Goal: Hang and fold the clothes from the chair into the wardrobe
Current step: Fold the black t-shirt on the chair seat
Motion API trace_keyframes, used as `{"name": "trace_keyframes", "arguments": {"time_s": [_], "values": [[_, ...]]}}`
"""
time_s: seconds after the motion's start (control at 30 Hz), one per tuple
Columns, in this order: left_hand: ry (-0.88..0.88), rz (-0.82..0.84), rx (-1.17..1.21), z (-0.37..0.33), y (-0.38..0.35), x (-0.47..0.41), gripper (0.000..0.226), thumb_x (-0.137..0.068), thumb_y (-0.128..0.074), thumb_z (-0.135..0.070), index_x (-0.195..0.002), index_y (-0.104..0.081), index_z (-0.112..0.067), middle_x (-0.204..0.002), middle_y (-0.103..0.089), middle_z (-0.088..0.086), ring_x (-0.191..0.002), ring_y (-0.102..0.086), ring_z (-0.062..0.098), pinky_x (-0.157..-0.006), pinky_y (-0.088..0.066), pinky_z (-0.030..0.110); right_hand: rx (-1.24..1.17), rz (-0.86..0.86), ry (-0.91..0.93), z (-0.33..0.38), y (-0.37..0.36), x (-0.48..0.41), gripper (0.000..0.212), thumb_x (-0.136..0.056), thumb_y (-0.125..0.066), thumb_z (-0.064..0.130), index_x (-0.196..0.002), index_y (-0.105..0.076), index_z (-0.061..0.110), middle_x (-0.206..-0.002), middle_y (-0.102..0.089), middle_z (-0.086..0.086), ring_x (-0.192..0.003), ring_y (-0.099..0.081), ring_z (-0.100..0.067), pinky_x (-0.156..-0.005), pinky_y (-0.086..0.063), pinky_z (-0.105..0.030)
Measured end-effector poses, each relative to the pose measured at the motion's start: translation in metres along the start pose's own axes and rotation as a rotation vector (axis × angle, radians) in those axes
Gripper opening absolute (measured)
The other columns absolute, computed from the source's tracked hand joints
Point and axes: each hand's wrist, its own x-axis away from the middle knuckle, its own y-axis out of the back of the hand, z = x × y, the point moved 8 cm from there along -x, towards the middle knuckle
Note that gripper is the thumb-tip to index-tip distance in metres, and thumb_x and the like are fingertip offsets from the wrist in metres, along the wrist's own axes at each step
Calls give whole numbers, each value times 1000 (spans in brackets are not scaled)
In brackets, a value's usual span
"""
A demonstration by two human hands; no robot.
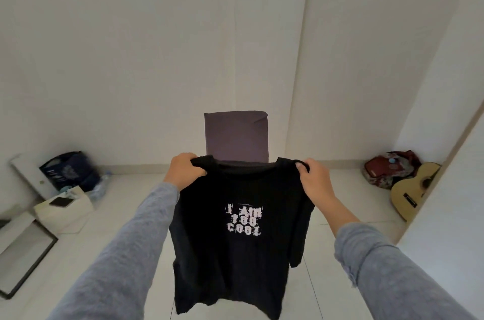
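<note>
Our left hand grips one shoulder of a black T-shirt, with the fingers curled tight round a bunch of cloth. Our right hand pinches the other shoulder the same way. The two hands are up in front of us and well apart, so the shirt hangs flat between them and drops down below them. Its front faces us, and white letters on the chest read "I AM TOO COOL". Grey sleeves cover both our arms up to the wrists.

Just behind the hands, and between them, stands the chair back, covered in dull purple cloth. The shirt collar hides its lower edge, and we cannot tell if the shirt touches it.

Far off to the left of our left hand, on the pale floor, sit a dark blue bag, a clear bottle, a white box and a black-edged frame lying flat. Far off to the right of our right hand, a light wood guitar rests by a red bag near the wall.
</note>
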Motion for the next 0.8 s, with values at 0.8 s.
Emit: {"name": "trace_keyframes", "arguments": {"time_s": [0.8], "values": [[131,77,29,106,-131,-31,21,-94,-52,-11,-100,-68,-1,-96,-68,19,-92,-61,34,-77,-41,29,142,9,-248,-119,-72,-24,45,-89,-60,35,-57,-44,8,-57,-45,-5,-53,-42,-19,-49,-33,-31]]}}
